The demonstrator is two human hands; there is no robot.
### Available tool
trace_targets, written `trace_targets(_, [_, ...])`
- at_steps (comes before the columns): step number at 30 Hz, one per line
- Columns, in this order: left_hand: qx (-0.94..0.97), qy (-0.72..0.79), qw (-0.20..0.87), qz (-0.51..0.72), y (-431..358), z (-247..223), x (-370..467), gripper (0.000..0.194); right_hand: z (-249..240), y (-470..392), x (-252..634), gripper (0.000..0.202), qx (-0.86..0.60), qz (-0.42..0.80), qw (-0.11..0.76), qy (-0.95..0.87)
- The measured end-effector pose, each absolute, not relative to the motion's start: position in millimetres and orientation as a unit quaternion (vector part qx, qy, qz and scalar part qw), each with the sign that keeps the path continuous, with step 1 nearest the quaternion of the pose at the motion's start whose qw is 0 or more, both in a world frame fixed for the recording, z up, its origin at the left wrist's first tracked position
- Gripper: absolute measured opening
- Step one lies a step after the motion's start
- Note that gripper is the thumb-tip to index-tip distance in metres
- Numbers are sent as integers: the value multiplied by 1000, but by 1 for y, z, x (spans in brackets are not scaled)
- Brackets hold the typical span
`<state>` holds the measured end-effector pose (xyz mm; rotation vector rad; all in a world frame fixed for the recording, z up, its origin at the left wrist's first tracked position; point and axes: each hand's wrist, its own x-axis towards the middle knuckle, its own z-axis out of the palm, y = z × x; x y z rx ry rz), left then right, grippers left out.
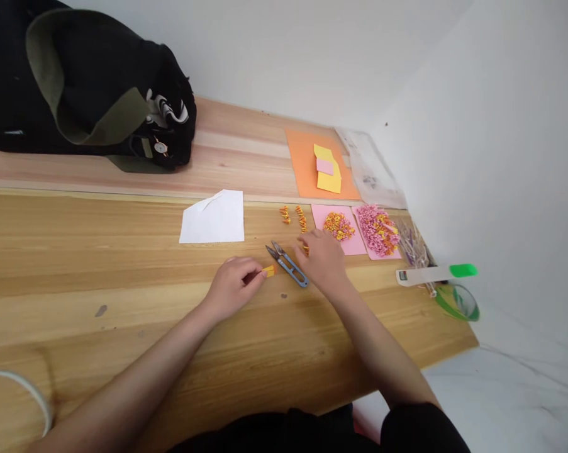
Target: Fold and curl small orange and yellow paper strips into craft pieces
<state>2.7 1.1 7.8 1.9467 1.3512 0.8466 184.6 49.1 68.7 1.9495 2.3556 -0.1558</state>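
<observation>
**Left grip closed on yellow-orange strip; right grip at the curled pieces**

Two bare hands are at work over a wooden surface point(123, 270). The left hand point(236, 284) has thumb and forefinger pinched together on a small yellow-orange strip point(269, 271), which projects to the right of the fingertips. The right hand point(322, 259) is palm-down with fingers bent, beside the near end of a row of orange curled pieces point(301, 220). One such piece shows at the fingertips; whether the right grip has hold of it cannot be determined.

A pair of blue-handled snips point(288, 268) lies between the hands, blades pointing away and to the left. A second, shorter row of curls point(285, 215) lies just left of the first.

Beyond the right hand, a pink-and-orange cluster point(339, 226) rests on a pink sheet point(319, 217). A larger, mostly pink cluster point(378, 229) sits to its right (individual parts too small to identify). A white sheet point(212, 220) lies beyond the left hand. Farther back, yellow paper point(329, 182) rests on an orange sheet point(302, 167).
</observation>
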Motion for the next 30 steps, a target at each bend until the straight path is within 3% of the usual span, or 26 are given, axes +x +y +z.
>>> trace_targets(8, [688, 523, 348, 363, 0, 5, 2, 27, 60, 19, 175, 25, 612, -119, 97, 776])
trace_targets(17, [613, 535, 411, 411, 0, 6, 2, 25, 55, 9, 175, 23, 639, -167, 49, 749])
trace_targets(19, [602, 537, 422, 414, 0, 8, 2, 26, 53, 4, 175, 24, 640, -168, 16, 749])
trace_targets(22, [588, 535, 439, 418, 0, 10, 2, 27, 47, -1, 176, 24, 617, -211, -111, 750])
trace_targets(25, [580, 524, 455, 427, 0, 12, 1, 27, 41, -1, 174, 23, 593, -381, -247, 665])
trace_targets(28, [576, 514, 466, 432, 0, 14, 0, 26, 35, 1, 171, 19, 562, -564, -287, 532])
trace_targets(30, [577, 512, 471, 429, 0, 14, 0, 25, 33, 2, 170, 15, 530, -622, -309, 487])
